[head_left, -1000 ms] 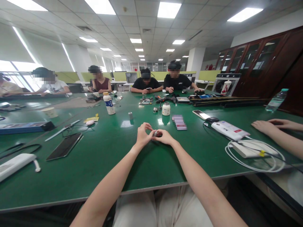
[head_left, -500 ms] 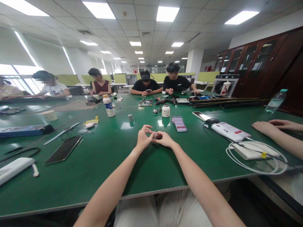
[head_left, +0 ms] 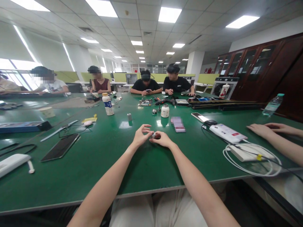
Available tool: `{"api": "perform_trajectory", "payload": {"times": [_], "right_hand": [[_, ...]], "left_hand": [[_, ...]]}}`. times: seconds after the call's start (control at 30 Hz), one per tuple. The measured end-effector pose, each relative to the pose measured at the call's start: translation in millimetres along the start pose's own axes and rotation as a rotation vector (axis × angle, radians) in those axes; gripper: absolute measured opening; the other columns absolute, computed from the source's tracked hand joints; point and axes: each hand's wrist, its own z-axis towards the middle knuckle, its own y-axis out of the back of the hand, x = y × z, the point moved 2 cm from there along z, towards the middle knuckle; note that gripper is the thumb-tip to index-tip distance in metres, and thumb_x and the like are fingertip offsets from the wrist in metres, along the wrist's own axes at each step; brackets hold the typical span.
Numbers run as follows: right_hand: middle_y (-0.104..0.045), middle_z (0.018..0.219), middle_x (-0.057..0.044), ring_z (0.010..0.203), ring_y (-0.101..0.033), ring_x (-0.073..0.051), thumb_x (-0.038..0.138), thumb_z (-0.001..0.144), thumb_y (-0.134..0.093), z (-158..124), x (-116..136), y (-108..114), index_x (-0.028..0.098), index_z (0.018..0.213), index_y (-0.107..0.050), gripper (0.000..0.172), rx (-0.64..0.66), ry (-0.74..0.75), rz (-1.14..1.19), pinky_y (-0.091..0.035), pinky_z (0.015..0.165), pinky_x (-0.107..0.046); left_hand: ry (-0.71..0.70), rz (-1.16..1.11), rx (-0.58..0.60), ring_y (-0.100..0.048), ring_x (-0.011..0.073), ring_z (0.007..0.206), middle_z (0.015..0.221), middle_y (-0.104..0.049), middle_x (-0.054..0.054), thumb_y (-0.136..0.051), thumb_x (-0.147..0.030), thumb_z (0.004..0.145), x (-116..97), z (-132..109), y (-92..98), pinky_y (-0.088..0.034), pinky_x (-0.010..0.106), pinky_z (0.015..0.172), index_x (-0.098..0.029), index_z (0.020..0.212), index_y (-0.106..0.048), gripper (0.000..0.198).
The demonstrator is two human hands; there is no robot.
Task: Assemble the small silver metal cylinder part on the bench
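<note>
In the head view, a person's right hand (head_left: 164, 139) is clamping a small metal cylinder (head_left: 153, 136) over a green table (head_left: 151, 170), while the left hand (head_left: 140, 138) is hovering close beside it, thumb and fingers apart, contact unclear. Farther off, a gray cylinder (head_left: 129, 117) is standing near a blue-labeled bottle (head_left: 108, 105).
</note>
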Motion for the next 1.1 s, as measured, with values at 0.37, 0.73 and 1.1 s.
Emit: {"api": "perform_trajectory", "payload": {"times": [0.37,0.73,1.1], "right_hand": [[-0.068,0.081,-0.001,0.075,-0.062,-0.017,0.043,0.064,-0.082,2,-4,-2,0.017,0.086,-0.064,0.038,-0.009,0.003,-0.013,-0.049,0.072,-0.030],[-0.070,0.083,-0.002,0.077,-0.064,-0.017,0.043,0.064,-0.084,1,-3,0,0.018,0.091,-0.067,0.041,-0.022,-0.001,-0.047,-0.050,0.076,-0.030],[-0.070,0.083,-0.002,0.078,-0.064,-0.017,0.043,0.063,-0.084,1,-3,-1,0.019,0.088,-0.065,0.039,-0.028,-0.008,-0.037,-0.051,0.077,-0.031]], "left_hand": [[-0.112,0.135,0.037,-0.074,0.0233,0.093,0.084,-0.078,0.002,-0.072,-0.023,0.076,-14,-4,-7.7,-0.055,0.038,0.091,-0.024,0.110,-0.064,0.035],[0.028,0.381,-0.073,-0.073,0.0271,0.083,0.066,-0.076,0.000,-0.081,-0.025,0.065,32,-2,13.3,-0.053,0.040,0.081,-0.026,0.083,-0.067,0.023],[-0.148,0.279,-0.296,-0.073,0.0225,0.087,0.085,-0.076,0.003,-0.068,-0.028,0.082,4,-3,4.8,-0.050,0.039,0.088,-0.024,0.095,-0.063,0.014]]}}
